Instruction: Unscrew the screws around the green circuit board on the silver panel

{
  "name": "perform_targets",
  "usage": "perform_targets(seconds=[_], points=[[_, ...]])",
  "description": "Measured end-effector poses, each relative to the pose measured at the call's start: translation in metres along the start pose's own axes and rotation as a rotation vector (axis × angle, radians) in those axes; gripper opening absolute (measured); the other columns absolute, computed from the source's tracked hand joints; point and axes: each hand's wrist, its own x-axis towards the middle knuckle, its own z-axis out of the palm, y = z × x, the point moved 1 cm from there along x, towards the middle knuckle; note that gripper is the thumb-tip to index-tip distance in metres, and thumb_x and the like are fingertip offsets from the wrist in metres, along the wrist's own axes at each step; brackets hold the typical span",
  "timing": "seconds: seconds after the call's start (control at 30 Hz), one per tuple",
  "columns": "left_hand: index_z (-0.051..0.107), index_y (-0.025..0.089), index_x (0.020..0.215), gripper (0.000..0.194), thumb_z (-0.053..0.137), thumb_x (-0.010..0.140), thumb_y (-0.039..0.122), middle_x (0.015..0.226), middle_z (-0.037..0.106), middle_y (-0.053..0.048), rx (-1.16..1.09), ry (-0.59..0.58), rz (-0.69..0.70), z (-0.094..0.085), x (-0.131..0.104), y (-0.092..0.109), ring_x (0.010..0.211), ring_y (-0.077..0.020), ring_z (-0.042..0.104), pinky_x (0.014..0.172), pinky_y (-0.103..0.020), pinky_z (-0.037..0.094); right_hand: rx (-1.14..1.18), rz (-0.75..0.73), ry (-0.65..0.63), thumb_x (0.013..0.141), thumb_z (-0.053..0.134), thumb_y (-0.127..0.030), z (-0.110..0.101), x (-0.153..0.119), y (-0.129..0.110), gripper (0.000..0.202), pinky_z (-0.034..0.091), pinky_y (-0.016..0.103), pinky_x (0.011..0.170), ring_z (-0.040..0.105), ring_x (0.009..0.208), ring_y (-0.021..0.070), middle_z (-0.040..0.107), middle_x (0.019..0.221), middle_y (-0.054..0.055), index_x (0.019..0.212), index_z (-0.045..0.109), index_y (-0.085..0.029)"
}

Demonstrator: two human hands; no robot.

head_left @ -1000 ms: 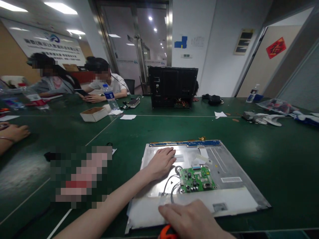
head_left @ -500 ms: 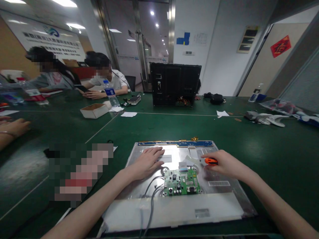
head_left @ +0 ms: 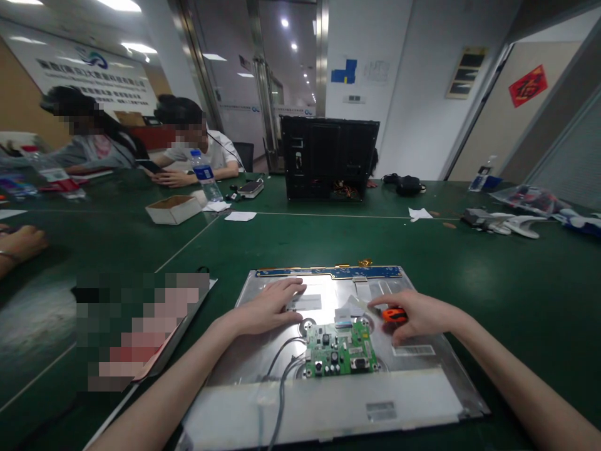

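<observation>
I face glass doors at upper centre, a white wall beside them, ceiling lights upper left and, perhaps, a dark chair.

- Left forearm, bare: enters at the lower left edge, slanting upward and to the right.
- Left wrist: nearly straight, little bend.
- Left hand: palm down, flattened; fingers extended together, thumb set apart on the near side.
- Right forearm, bare: enters at the lower right, slanting upward and to the left.
- Right wrist: turned inward.
- Right hand: gripping, index finger reaching forward, thumb lower; tips pointing left.
</observation>
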Motion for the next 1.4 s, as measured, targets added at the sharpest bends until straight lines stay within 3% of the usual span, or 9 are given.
perform_targets(seconds=[0.17,0.33,0.57,0.77,0.93,1.1,1.4], points=[[0.058,0.022,0.114,0.034,0.065,0.083,0.037,0.129,0.055,-0.008,-0.091,0.146,0.002,-0.002,-0.002,0.005,0.121,-0.0269,0.048,0.101,-0.039,0.037,0.093,-0.096,0.098,0.07,0.075,-0.036,0.006,0.004,0.007,0.043,0.045,0.034,0.082,0.062,0.09,0.0223,0.068,0.101,0.005,0.11,0.066,-0.021],[0.065,0.021,0.097,0.017,0.065,0.083,0.031,0.107,0.063,-0.005,-0.122,0.179,0.052,-0.005,-0.003,0.012,0.103,-0.0247,0.056,0.091,-0.038,0.043,0.066,-0.123,0.166,0.075,0.071,-0.033,0.011,0.01,0.012,0.023,0.045,0.032,0.077,0.061,0.082,0.0199,0.068,0.09,0.002,0.094,0.068,-0.02],[0.068,0.02,0.088,0.009,0.06,0.085,0.022,0.09,0.065,-0.004,-0.179,0.178,0.106,-0.001,-0.002,0.013,0.084,-0.0193,0.06,0.078,-0.031,0.045,0.037,-0.093,0.251,0.076,0.07,-0.036,0.013,0.012,0.015,0.038,0.044,0.034,0.079,0.06,0.089,0.0224,0.067,0.101,0.005,0.109,0.061,-0.021],[0.068,0.018,0.082,0.012,0.057,0.086,0.021,0.081,0.065,-0.002,-0.195,0.158,0.086,0.0,-0.001,0.011,0.073,-0.0163,0.058,0.068,-0.026,0.043,0.002,-0.111,0.292,0.082,0.062,-0.028,0.014,0.014,0.009,0.01,0.042,0.03,0.069,0.057,0.072,0.0182,0.065,0.079,0.003,0.082,0.062,-0.018],[0.069,0.018,0.081,0.011,0.059,0.084,0.022,0.077,0.065,-0.002,-0.203,0.144,0.051,-0.003,-0.002,0.015,0.069,-0.0154,0.057,0.064,-0.025,0.041,-0.019,-0.148,0.318,0.085,0.058,-0.028,0.017,0.016,0.006,0.01,0.042,0.029,0.071,0.057,0.074,0.0178,0.065,0.083,0.003,0.086,0.061,-0.019],[0.07,0.017,0.082,0.013,0.06,0.083,0.026,0.076,0.065,-0.002,-0.299,0.082,0.009,-0.006,-0.006,0.018,0.069,-0.0157,0.057,0.063,-0.025,0.042,-0.061,-0.163,0.316,0.086,0.055,-0.025,0.022,0.018,0.004,0.011,0.039,0.028,0.066,0.054,0.069,0.0173,0.063,0.076,0.004,0.081,0.061,-0.017],[0.072,0.02,0.08,0.011,0.071,0.076,0.03,0.079,0.069,0.001,-0.62,-0.225,0.026,-0.013,-0.015,0.025,0.073,-0.0151,0.062,0.067,-0.025,0.048,-0.104,-0.136,0.313,0.086,0.052,-0.023,0.022,0.016,-0.001,0.014,0.034,0.026,0.061,0.05,0.063,0.0158,0.06,0.07,0.004,0.075,0.058,-0.017]])
